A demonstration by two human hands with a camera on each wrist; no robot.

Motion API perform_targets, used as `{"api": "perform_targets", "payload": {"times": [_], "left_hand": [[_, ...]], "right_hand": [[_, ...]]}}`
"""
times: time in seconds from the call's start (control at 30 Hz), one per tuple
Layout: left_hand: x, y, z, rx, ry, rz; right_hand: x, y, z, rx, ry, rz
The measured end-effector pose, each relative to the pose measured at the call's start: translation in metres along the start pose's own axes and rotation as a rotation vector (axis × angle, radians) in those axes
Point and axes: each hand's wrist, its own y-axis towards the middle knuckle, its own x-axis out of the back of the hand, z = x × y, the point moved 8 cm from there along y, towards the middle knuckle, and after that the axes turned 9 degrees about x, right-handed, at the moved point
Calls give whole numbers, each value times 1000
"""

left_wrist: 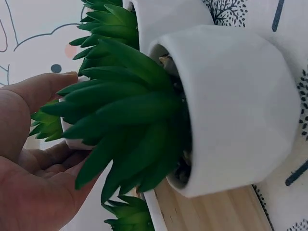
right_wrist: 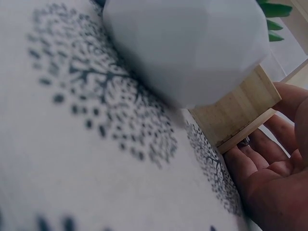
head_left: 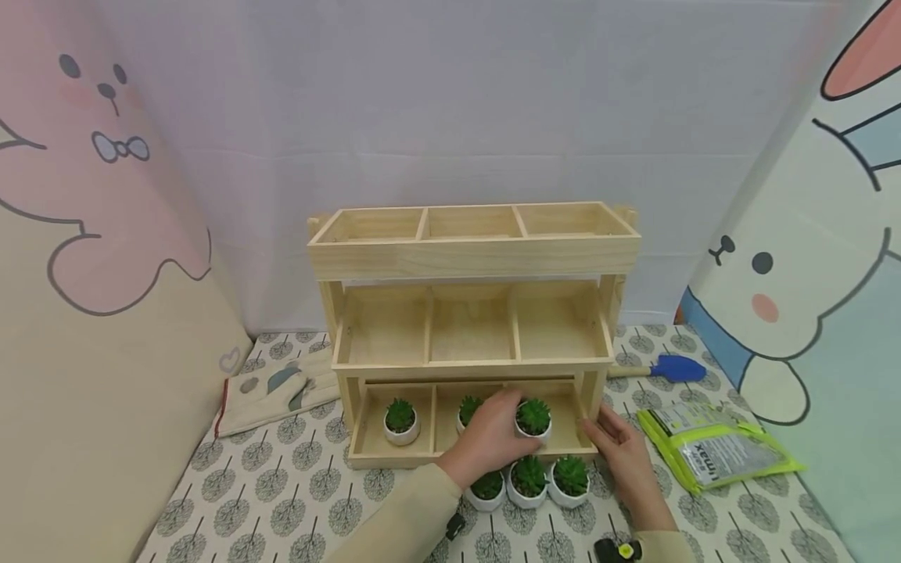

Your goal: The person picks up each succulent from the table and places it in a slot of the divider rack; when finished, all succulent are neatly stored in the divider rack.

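Green in its white pot (head_left: 533, 433), a succulent (head_left: 533, 416) was held by the left grip (head_left: 497, 434) at the right compartment (head_left: 568, 426) of the lowest tray (head_left: 390, 461), whose end was held by the right grip (head_left: 625, 457), three plants (head_left: 528, 475) standing on the counter (head_left: 281, 500).

I see green succulents (head_left: 528, 473), plain white pots (head_left: 526, 498); pale blond wooden shelf (head_left: 475, 258); white cloth (head_left: 232, 539), dark tree print; blue trowel blade (head_left: 678, 368); lime-and-grey bag (head_left: 718, 450).
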Motion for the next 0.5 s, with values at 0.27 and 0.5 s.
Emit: {"api": "perform_targets", "payload": {"times": [0.27, 0.5], "left_hand": [[-8, 12, -7, 13, 60, 11], [-19, 23, -6, 34, 116, 12]], "right_hand": [[0, 0, 1, -1, 14, -6], [1, -1, 1, -6, 6, -15]]}}
